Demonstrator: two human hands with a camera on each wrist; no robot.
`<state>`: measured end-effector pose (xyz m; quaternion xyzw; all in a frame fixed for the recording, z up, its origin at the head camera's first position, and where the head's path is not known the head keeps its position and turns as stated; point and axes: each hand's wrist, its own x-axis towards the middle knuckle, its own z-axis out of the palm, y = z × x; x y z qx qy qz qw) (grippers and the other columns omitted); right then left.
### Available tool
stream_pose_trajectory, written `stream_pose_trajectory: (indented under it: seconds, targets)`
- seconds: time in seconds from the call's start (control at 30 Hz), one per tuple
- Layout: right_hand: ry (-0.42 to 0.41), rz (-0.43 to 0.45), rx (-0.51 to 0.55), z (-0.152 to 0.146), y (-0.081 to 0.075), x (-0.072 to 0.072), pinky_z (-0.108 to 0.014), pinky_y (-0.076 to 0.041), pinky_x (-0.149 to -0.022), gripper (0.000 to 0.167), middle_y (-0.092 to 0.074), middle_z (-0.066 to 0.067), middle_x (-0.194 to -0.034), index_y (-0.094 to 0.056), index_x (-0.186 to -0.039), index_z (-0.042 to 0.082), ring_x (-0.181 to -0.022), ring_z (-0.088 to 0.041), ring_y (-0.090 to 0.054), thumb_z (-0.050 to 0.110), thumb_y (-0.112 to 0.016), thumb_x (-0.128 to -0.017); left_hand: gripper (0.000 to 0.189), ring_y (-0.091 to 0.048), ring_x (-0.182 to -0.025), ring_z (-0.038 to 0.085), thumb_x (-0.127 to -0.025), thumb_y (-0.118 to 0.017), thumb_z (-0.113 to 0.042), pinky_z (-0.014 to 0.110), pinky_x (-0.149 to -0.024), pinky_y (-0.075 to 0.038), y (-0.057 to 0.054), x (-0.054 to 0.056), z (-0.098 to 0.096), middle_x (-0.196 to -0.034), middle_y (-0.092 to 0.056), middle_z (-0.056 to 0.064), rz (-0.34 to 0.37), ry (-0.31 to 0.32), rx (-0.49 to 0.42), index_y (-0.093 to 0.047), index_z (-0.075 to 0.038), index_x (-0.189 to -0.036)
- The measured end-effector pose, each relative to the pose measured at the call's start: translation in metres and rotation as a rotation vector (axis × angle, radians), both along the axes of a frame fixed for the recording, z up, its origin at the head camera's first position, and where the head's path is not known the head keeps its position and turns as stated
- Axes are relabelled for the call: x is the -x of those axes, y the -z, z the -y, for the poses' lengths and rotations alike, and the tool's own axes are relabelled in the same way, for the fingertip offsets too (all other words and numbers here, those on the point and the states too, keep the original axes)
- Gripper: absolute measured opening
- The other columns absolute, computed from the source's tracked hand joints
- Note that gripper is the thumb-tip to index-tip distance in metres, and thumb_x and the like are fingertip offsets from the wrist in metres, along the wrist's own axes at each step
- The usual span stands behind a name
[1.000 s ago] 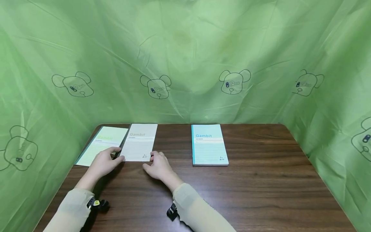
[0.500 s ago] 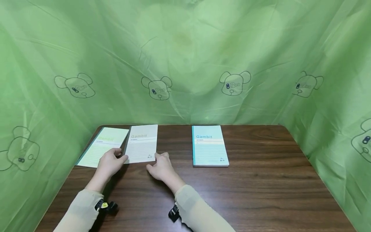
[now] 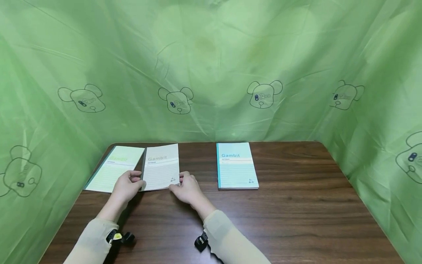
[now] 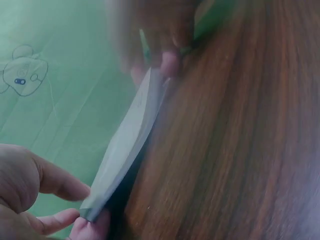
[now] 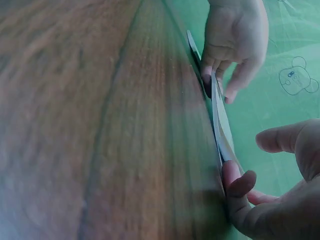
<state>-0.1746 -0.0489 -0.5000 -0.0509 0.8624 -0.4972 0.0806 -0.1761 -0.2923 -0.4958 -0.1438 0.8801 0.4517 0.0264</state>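
At far side of tbl [image 3: 296, 220], L hand [image 3: 126, 189] & R hand [image 3: 188, 189] fingers grip grey notebk [image 3: 161, 168] (green notebk [image 3: 115, 165] beside).

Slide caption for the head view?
Left hand and right hand hold the middle Gambit notebook by its near corners, between a green-titled notebook and a blue-titled notebook.

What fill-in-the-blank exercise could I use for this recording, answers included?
1. By position in the row of three, the left hand and right hand hold the ____ notebook.
2. In the head view, the blue notebook lies to the ____ of the grey notebook.
3. The backdrop behind the table is coloured ____.

Missing words: middle; right; green.
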Motion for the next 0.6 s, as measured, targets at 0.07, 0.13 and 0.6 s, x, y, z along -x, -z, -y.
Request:
stream_pose_trajectory:
  seconds: [0.07, 0.13, 0.6]
  targets:
    - [-0.005, -0.007, -0.010, -0.003, 0.000, 0.000, -0.040, -0.054, -0.100, 0.062, -0.068, -0.013, -0.121, -0.061, -0.141, -0.004, -0.110, -0.024, -0.063, 0.025, -0.081, -0.089, 0.058, -0.059, -0.114, 0.038, -0.093, -0.069, -0.003, 0.028, -0.074, -0.052, 0.001, -0.001, -0.001, -0.128, -0.060, 0.031, 0.013, 0.006, -0.043, -0.051, 0.012, -0.146]
    - [-0.009, -0.013, -0.025, -0.005, 0.000, 0.000, -0.040, -0.053, -0.100, 0.062, -0.067, -0.013, -0.122, -0.062, -0.141, -0.003, -0.112, -0.024, -0.063, 0.026, -0.081, -0.090, 0.058, -0.059, -0.118, 0.038, -0.096, -0.068, -0.001, 0.027, -0.074, -0.056, 0.001, -0.002, -0.003, -0.133, -0.057, 0.034, 0.018, 0.012, -0.096, -0.047, 0.012, -0.148]
    - [-0.002, 0.109, 0.238, -0.028, -0.001, 0.008, -0.030, -0.055, -0.074, 0.065, -0.073, -0.007, -0.111, -0.058, -0.153, 0.014, -0.086, -0.015, -0.070, 0.015, -0.082, -0.093, 0.059, -0.067, -0.088, 0.015, -0.102, -0.063, 0.007, 0.034, -0.072, -0.064, 0.001, -0.005, -0.008, -0.117, -0.065, 0.022, 0.019, 0.047, -0.358, -0.038, 0.013, -0.156]
